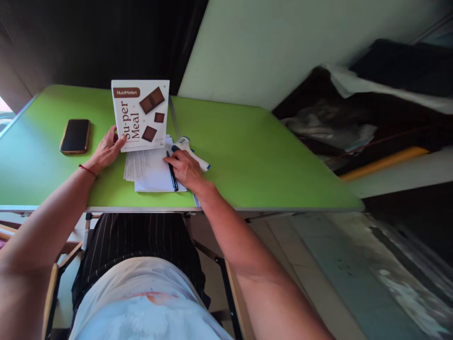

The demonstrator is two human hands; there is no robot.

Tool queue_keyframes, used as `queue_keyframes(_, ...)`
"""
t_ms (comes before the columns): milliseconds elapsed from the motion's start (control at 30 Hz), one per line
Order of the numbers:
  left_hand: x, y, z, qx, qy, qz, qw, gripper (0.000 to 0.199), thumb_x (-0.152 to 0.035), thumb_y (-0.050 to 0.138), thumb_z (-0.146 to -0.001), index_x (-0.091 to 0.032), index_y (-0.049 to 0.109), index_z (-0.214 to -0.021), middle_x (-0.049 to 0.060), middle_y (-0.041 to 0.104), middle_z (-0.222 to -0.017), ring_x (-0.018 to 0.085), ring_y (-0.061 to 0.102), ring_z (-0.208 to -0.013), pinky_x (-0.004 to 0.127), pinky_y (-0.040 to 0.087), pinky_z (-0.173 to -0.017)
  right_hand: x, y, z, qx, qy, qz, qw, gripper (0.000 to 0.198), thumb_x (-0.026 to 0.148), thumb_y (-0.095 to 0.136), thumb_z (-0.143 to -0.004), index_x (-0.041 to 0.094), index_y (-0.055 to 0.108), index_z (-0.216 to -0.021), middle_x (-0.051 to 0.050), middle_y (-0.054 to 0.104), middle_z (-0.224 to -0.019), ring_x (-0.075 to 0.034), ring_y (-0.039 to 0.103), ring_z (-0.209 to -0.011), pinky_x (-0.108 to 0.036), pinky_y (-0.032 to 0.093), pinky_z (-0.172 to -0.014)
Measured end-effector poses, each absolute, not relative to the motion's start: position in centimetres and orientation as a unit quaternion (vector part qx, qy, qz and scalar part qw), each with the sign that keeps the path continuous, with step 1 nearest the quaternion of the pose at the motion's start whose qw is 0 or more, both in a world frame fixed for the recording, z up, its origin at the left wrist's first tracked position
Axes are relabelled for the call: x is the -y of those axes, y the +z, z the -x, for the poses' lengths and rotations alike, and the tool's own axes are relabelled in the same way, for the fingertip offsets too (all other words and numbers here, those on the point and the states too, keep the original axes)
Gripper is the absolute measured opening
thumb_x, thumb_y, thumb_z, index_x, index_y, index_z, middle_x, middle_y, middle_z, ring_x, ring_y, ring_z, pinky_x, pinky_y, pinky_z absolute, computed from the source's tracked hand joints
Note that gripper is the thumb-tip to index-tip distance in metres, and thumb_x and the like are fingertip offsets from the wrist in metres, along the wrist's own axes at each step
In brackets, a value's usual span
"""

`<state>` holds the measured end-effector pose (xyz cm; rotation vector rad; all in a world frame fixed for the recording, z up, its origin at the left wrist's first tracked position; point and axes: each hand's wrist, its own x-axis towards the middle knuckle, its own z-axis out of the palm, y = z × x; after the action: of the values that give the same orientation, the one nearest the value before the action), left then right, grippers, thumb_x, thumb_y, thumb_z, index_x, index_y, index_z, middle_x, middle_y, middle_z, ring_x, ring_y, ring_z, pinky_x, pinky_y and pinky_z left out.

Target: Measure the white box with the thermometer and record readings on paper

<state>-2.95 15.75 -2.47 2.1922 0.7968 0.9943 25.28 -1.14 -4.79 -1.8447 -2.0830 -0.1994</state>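
Green covers the top of the folding table (255, 156) in front of us, with a thin metal seam (174, 118) across it. Our left hand (106, 148) is clamped on the lower left corner of a white NutriMotion Su-per Meal box (136, 115), the thumb on the front face and the other fingers at its side, partly hidden. The box is raised upright with its front toward us, brown chocolate squares printed beside the lettering; we cannot tell whether its bottom edge touches the papers below.

Our right hand (189, 170) is palm down over the right part of a stack of white paper (150, 177), its fingertips at the upper end of a black pen (174, 182). We cannot tell whether they pinch the pen or only rest by it. A white and blue infrared thermometer (181, 143) lies just beyond this hand, partly covered by it. Sheets filled with rows of small writing (130, 166) stick out at the left of the stack.

Left of the box, well apart from the papers, a smartphone in a brown case (75, 136) lies with its screen dark. We wear a red string bracelet (88, 170) on the left wrist and dark pinstriped trousers (141, 236).
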Motion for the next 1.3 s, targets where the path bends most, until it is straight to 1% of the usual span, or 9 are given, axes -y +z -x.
queue_keyframes(133, -15.2, -2.1, 2.7, -0.294, 0.355, -0.84, 0.287, 0.085, -0.086, 0.045, -0.103, -0.018, 0.057, -0.154, 0.022, 0.065, -0.158, 0.043, 0.063, -0.144, 0.063, 0.049, -0.126, 1.2, -4.7, -25.1, 0.732, -0.072, 0.654, 0.176, 0.049, 0.005, 0.046, -0.108, 0.022, 0.084, -0.134, -0.016, 0.074, -0.117, -0.033, 0.067, -0.117, -0.046, 0.058, -0.104)
queue_keyframes(300, -15.7, -2.9, 2.3, -0.291, 0.377, -0.834, 0.279, 0.082, -0.086, 0.054, -0.098, -0.021, 0.06, -0.148, 0.02, 0.071, -0.148, 0.042, 0.066, -0.139, 0.06, 0.052, -0.124, 1.1, -5.0, -25.3, 0.736, -0.088, 0.642, 0.195, 0.051, 0.006, 0.044, -0.105, 0.024, 0.085, -0.13, -0.015, 0.075, -0.114, -0.033, 0.067, -0.113, -0.049, 0.061, -0.1)
queue_keyframes(433, -15.8, -3.1, 2.3, -0.29, 0.379, -0.832, 0.283, 0.078, -0.085, 0.052, -0.1, -0.022, 0.062, -0.144, 0.019, 0.072, -0.146, 0.043, 0.067, -0.137, 0.061, 0.052, -0.124, 1.1, -5.1, -25.4, 0.735, -0.09, 0.642, 0.2, 0.05, 0.006, 0.045, -0.106, 0.024, 0.086, -0.129, -0.015, 0.075, -0.114, -0.032, 0.068, -0.114, -0.048, 0.061, -0.1)
queue_keyframes(733, -15.7, -2.8, 2.3, -0.289, 0.37, -0.84, 0.273, 0.085, -0.089, 0.048, -0.099, -0.02, 0.061, -0.146, 0.022, 0.071, -0.15, 0.044, 0.067, -0.14, 0.062, 0.053, -0.122, 1.3, -4.6, -25.3, 0.732, -0.081, 0.644, 0.208, 0.054, 0.001, 0.043, -0.104, 0.021, 0.083, -0.134, -0.016, 0.077, -0.116, -0.032, 0.07, -0.115, -0.047, 0.059, -0.101)
queue_keyframes(967, -15.6, -2.8, 2.1, -0.286, 0.374, -0.839, 0.273, 0.085, -0.09, 0.047, -0.099, -0.02, 0.062, -0.145, 0.021, 0.071, -0.149, 0.043, 0.067, -0.14, 0.06, 0.053, -0.123, 1.5, -3.4, -26.8, 0.591, -0.137, 0.745, 0.277, 0.034, 0.013, 0.058, -0.104, 0.016, 0.078, -0.131, -0.021, 0.071, -0.127, -0.037, 0.066, -0.12, -0.054, 0.055, -0.103)
queue_keyframes(1067, -15.7, -2.8, 2.1, -0.284, 0.371, -0.842, 0.269, 0.085, -0.089, 0.046, -0.1, -0.019, 0.061, -0.146, 0.021, 0.071, -0.149, 0.043, 0.067, -0.139, 0.06, 0.053, -0.122, 1.5, -3.7, -27.1, 0.53, -0.108, 0.801, 0.256, 0.035, 0.026, 0.07, -0.1, 0.008, 0.073, -0.131, -0.027, 0.071, -0.124, -0.042, 0.067, -0.114, -0.059, 0.054, -0.098)
queue_keyframes(1167, -15.8, -3.0, 2.1, -0.28, 0.377, -0.84, 0.272, 0.082, -0.087, 0.049, -0.1, -0.021, 0.061, -0.147, 0.019, 0.072, -0.149, 0.042, 0.067, -0.138, 0.06, 0.053, -0.123, 1.5, -3.7, -27.2, 0.514, -0.062, 0.824, 0.232, 0.032, 0.03, 0.074, -0.097, 0.007, 0.075, -0.119, -0.027, 0.075, -0.115, -0.042, 0.07, -0.109, -0.06, 0.055, -0.096)
queue_keyframes(1233, -15.8, -3.1, 2.1, -0.283, 0.379, -0.837, 0.277, 0.082, -0.087, 0.05, -0.099, -0.021, 0.062, -0.146, 0.019, 0.072, -0.148, 0.042, 0.068, -0.137, 0.06, 0.053, -0.122, 1.4, -3.3, -27.0, 0.507, -0.034, 0.815, 0.278, 0.029, 0.033, 0.072, -0.097, 0.011, 0.075, -0.116, -0.024, 0.076, -0.111, -0.04, 0.072, -0.106, -0.057, 0.056, -0.095)
queue_keyframes(1300, -15.8, -3.1, 2.1, -0.285, 0.378, -0.835, 0.28, 0.082, -0.088, 0.05, -0.099, -0.021, 0.062, -0.146, 0.019, 0.072, -0.148, 0.042, 0.068, -0.137, 0.059, 0.054, -0.122, 1.5, -2.4, -26.3, 0.506, -0.001, 0.766, 0.397, 0.035, 0.04, 0.069, -0.098, 0.015, 0.073, -0.122, -0.02, 0.077, -0.113, -0.036, 0.072, -0.105, -0.053, 0.059, -0.092)
